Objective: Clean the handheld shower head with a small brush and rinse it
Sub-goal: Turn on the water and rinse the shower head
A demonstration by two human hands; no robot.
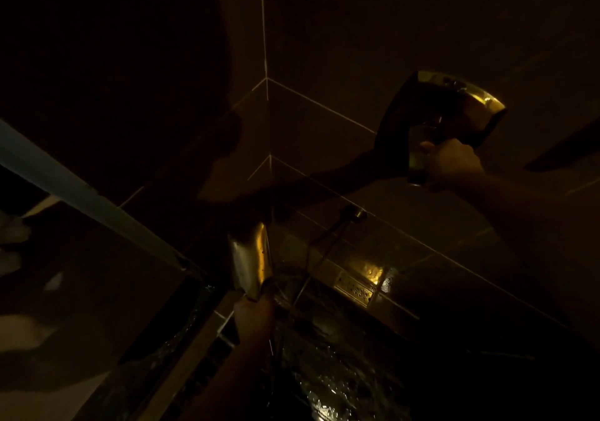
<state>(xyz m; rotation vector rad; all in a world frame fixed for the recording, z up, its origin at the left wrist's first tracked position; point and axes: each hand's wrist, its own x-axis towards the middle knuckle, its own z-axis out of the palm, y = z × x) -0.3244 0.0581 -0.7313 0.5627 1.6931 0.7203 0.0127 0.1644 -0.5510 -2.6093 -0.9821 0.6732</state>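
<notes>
The scene is very dark. My left hand grips the handle of the chrome handheld shower head low in the middle; its flat head points up and faces right. Thin streaks of water run from it toward the wet floor. My right hand is curled round the lever of the chrome wall mixer at the upper right. I see no brush.
The shower hose runs from a wall outlet down past the head. A shiny rectangular floor drain sits below the tiled wall. A pale glass-door rail crosses the left side. Tiled walls meet in the corner.
</notes>
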